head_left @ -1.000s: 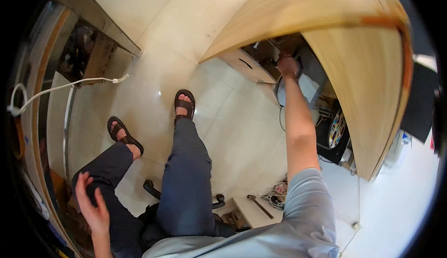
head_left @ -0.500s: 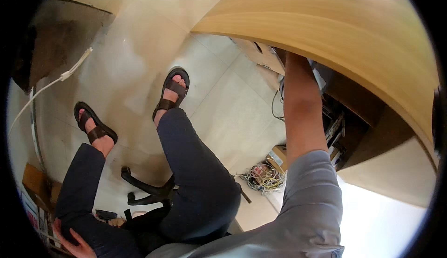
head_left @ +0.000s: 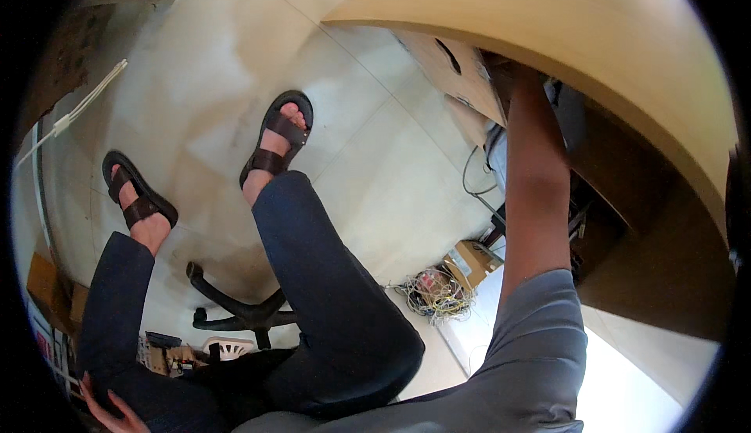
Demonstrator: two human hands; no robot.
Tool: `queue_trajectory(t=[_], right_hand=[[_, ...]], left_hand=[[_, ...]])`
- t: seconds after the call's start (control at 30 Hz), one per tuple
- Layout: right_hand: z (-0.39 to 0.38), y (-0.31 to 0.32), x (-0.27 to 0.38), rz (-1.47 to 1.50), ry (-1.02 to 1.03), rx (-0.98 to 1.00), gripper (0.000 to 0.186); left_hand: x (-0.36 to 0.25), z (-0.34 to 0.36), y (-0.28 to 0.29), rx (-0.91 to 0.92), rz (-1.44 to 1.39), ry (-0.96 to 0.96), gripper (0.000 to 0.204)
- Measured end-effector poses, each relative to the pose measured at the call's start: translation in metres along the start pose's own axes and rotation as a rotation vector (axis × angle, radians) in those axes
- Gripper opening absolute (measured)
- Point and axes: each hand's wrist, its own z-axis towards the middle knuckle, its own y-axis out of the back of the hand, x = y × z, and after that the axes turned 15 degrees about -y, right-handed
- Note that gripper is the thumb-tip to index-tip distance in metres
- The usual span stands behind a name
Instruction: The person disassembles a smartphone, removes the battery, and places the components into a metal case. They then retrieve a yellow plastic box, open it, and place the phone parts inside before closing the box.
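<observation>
Your right arm (head_left: 538, 179) is under the wooden desk (head_left: 563, 18)!
Right hand hidden, can't tell its grip; left hand (head_left: 121, 424) spread beside your thigh (head_left: 172, 398).

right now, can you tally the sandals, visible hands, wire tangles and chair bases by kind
Sandals: 2
Visible hands: 1, the left
Wire tangles: 1
Chair bases: 1
Total: 5

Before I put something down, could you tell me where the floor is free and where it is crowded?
The floor is bare between the left sandal and the right sandal, and again from the right sandal across to the black cable. It is crowded around the tangled wires and cardboard box, and under the wooden desk, where the right forearm extends.
</observation>
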Motion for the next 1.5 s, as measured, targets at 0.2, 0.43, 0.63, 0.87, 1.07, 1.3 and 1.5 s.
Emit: queue_trajectory(t=[0.2, 0.43, 0.63, 0.87, 1.07, 1.3, 1.5], right_hand=[[-0.007, 0.049, -0.002, 0.048, 0.015, -0.039, 0.038], [0.002, -0.004, 0.021, -0.051, -0.028, -0.015, 0.038], [0.0, -0.032, 0.016, -0.098, -0.103, -0.022, 0.038], [0.002, -0.012, -0.004, 0.132, -0.132, -0.176, 0.038], [-0.079, 0.106, -0.045, 1.495, -0.315, 0.026, 0.038], [-0.336, 0.251, 0.006, 2.312, -0.555, 0.942, 0.046], [-0.438, 0.266, 0.077, 0.848, 0.223, 0.525, 0.069]], left_hand=[[-0.001, 0.0, -0.008, -0.093, -0.023, -0.069, 0.051], [-0.007, -0.002, -0.005, -0.002, 0.031, -0.022, 0.05], [-0.014, -0.01, -0.006, 0.028, 0.05, -0.012, 0.048], [-0.017, -0.006, -0.009, 0.044, 0.068, 0.016, 0.048], [-0.046, 0.016, -0.003, -0.11, -0.102, -0.102, 0.049], [-0.231, 0.165, -0.048, -0.036, -1.322, -0.214, 0.07], [-0.379, 0.218, -0.058, 0.648, -2.47, 0.052, 0.074]])
